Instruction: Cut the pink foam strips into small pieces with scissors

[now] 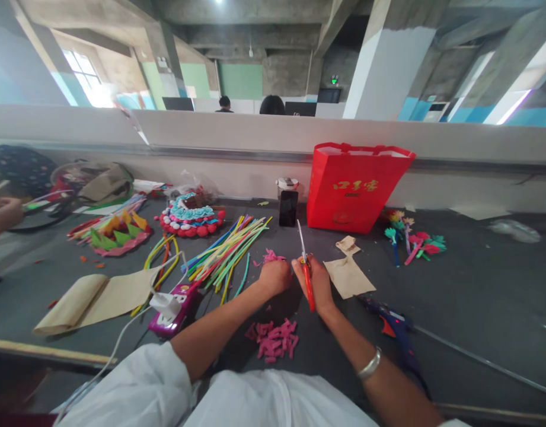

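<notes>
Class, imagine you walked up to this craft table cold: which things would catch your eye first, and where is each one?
The bright red bag standing at the back against the wall stands out most. At the centre, the right hand grips red-handled scissors, blades pointing up, beside the closed left hand, with a heap of pink cut pieces just in front. Left of the hands, a fan of coloured pipe cleaners lies on the grey table.

One head-worn camera looks forward and down from above the person's chest, close over the table. Its wide view faces the red bag standing at the table's far edge against a low partition. Beyond the bag the hall's pillars and ceiling show. Below the bag, both forearms enter from the bottom edge.
</notes>
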`<state>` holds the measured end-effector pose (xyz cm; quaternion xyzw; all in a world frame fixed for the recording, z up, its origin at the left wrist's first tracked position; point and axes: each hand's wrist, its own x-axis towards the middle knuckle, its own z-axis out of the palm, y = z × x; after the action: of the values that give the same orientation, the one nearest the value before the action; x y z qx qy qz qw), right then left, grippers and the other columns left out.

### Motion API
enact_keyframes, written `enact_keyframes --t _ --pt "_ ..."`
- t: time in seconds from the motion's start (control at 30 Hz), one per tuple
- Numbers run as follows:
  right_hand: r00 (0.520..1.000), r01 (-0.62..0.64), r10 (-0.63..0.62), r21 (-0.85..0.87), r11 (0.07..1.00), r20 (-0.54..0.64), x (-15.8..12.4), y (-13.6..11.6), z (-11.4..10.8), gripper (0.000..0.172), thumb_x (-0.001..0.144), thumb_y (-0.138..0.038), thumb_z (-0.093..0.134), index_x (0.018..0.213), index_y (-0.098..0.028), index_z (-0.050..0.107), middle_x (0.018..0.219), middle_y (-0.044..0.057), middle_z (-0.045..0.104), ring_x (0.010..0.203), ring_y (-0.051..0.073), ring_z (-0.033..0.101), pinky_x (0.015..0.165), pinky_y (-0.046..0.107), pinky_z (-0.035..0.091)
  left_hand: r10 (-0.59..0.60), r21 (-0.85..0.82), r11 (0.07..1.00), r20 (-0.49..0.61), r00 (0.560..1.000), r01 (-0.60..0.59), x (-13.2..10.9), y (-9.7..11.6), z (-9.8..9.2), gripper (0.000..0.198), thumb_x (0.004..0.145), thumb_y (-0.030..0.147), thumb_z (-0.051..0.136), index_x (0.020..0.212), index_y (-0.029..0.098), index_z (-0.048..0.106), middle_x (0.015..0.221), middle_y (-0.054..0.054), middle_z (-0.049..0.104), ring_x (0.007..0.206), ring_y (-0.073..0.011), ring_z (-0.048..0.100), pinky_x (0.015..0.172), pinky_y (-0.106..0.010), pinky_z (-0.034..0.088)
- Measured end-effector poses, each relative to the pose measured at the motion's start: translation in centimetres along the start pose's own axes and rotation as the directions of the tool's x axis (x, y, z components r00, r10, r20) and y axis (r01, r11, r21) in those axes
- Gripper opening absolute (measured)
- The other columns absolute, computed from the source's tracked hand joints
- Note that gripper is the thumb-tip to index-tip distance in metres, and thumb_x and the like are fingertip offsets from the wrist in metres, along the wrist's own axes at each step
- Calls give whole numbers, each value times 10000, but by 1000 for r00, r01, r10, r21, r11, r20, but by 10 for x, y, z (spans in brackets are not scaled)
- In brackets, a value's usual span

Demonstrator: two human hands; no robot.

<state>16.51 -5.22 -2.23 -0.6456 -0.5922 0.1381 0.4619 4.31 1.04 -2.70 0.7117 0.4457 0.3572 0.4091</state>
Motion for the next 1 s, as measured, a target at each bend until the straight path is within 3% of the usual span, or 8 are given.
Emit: enact_keyframes --t 0.17,0.3,0.5,0.73,0.87,1.0 --pt "1000 -1 0 -142 990 -7 -4 -12 -6 374 883 -530 473 1043 -219 607 791 47 695 772 208 666 681 259 456 -28 -143 989 10 1000 29 0 3 -11 190 511 178 730 454 188 549 449 22 470 529 -148 482 582 -256 357" --pt "1000 19 -21 -68 997 -23 -6 -16 -5 366 888 -504 478 1061 -203 594 808 50 693 738 196 662 669 254 463 -51 -307 951 -32 998 39 -9 14 -27 138 670 296 610 619 170 631 560 7 543 528 -119 459 548 -236 349" --pt "998 67 -64 128 990 -28 -9 -15 0 300 879 -436 506 1027 -191 595 743 6 647 610 138 588 601 224 447 -70 -673 737 31 997 72 -20 21 -32 54 648 197 597 604 169 613 596 -1 543 588 -118 486 622 -232 387" --pt "999 -40 33 252 967 34 -9 -20 -2 369 870 -481 470 1008 -180 631 577 -16 559 488 132 514 480 219 412 -51 -619 781 64 997 79 -24 15 -28 65 636 173 619 574 158 614 575 11 541 573 -100 464 618 -224 369" --pt "992 -43 0 338 940 127 -10 -22 -1 307 867 -465 494 921 -188 614 533 -42 503 435 110 464 439 201 383 -65 -558 821 117 991 120 -28 12 -24 58 624 190 666 611 148 628 557 30 531 526 -81 421 543 -213 308" --pt "991 -56 7 359 932 137 -12 -24 1 289 884 -458 474 817 -193 571 488 -64 424 410 95 437 409 182 358 -17 -532 842 146 989 93 -30 9 -24 44 653 178 654 637 146 627 585 28 536 539 -81 420 541 -214 297"
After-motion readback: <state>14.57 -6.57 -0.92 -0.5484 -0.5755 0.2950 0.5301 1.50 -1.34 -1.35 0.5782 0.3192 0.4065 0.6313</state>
